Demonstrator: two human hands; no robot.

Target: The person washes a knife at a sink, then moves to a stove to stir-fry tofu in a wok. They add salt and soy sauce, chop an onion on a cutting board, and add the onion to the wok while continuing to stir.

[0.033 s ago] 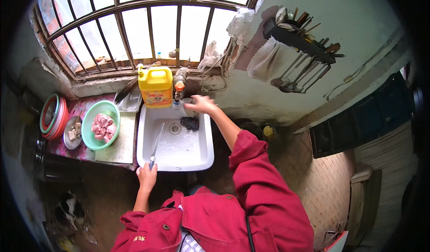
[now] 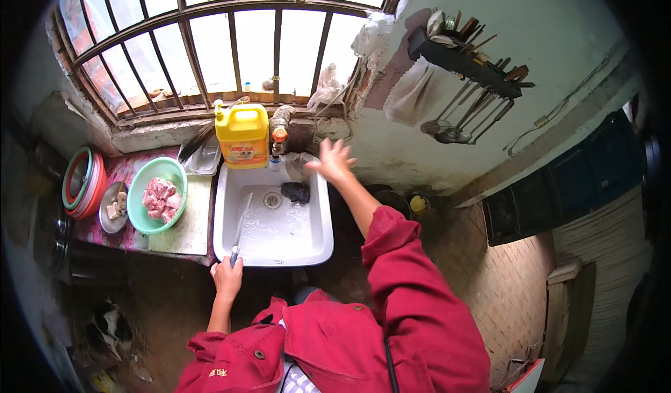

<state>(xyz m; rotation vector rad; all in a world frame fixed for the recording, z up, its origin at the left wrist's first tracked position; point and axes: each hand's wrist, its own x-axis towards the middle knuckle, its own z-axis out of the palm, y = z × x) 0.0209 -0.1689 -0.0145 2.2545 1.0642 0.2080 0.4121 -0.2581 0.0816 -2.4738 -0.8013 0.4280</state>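
My left hand point(image 2: 227, 277) is closed round the handle of a knife point(image 2: 240, 234) at the near left edge of the white sink point(image 2: 322, 218). Its blade points away from me over the basin. My right hand point(image 2: 333, 161) is raised beyond the sink's far right corner, fingers spread, holding nothing. Close to it, a dark scrubbing pad or cloth point(image 2: 296, 192) lies in the basin; its exact kind is unclear. A tap with an orange part point(image 2: 280, 135) stands behind the sink, beside a yellow jug point(image 2: 243, 136).
Left of the sink, a green basin point(image 2: 179, 206) of raw meat chunks point(image 2: 161, 199) sits partly on a pale board point(image 2: 197, 222). A small metal bowl point(image 2: 106, 220) and stacked basins point(image 2: 99, 183) stand farther left. Ladles point(image 2: 453, 135) hang at right. A cat point(image 2: 110, 329) is on the floor.
My right hand has moved slightly right and spread its fingers, away from the tap. The left hand and the knife have barely shifted.
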